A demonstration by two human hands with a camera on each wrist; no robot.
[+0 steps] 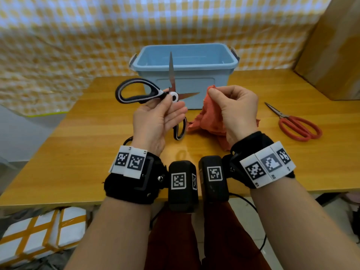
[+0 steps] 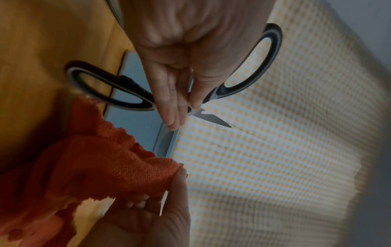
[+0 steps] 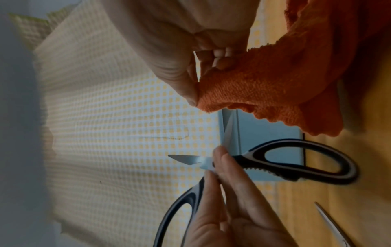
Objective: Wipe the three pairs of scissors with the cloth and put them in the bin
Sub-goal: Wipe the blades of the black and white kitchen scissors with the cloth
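My left hand [image 1: 171, 101] pinches the black-and-white scissors [image 1: 136, 92] at the pivot, above the table in front of the blue bin [image 1: 185, 61]. Their blades are spread wide, one pointing up and one to the right. One handle sticks out left and the other hangs below my palm. My right hand [image 1: 213, 91] pinches a bunched orange-red cloth [image 1: 206, 119] just right of the blades, apart from them. The left wrist view shows the pinch at the scissors' [image 2: 253, 66] pivot and the cloth [image 2: 105, 167]. Red-handled scissors [image 1: 298, 127] lie shut on the table at the right.
The bin stands at the back middle of the wooden table [image 1: 78, 156], and what I see of its inside holds nothing. A dark loop [image 1: 127, 140] peeks out beside my left wrist; I cannot tell what it is. A cardboard box [image 1: 335, 55] stands at the back right.
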